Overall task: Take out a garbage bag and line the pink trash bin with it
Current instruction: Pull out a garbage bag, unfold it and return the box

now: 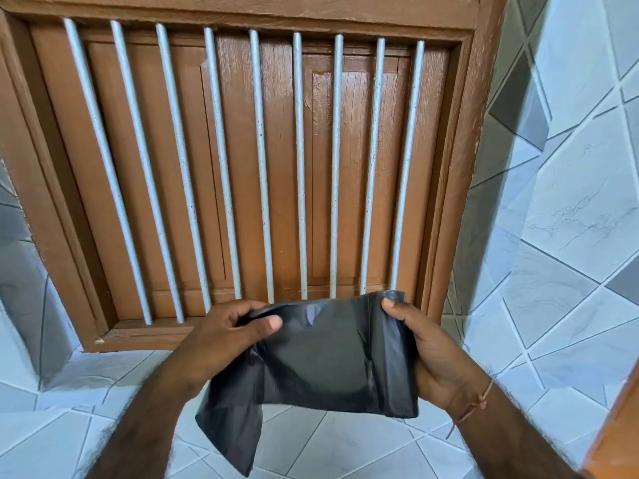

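A folded black garbage bag [321,361] is held up in front of me, low in the middle of the view. My left hand [224,337] pinches its upper left edge between thumb and fingers. My right hand [428,350] grips its right edge, thumb on the top corner. A loose flap of the bag hangs down at the lower left. No pink trash bin is in view.
Straight ahead is a brown wooden window [276,160] with shutters closed behind several white vertical bars. A tiled sill [103,382] runs below it, and pale blue and grey tiled walls [570,202] stand on both sides. An orange-brown edge [622,420] shows at the lower right.
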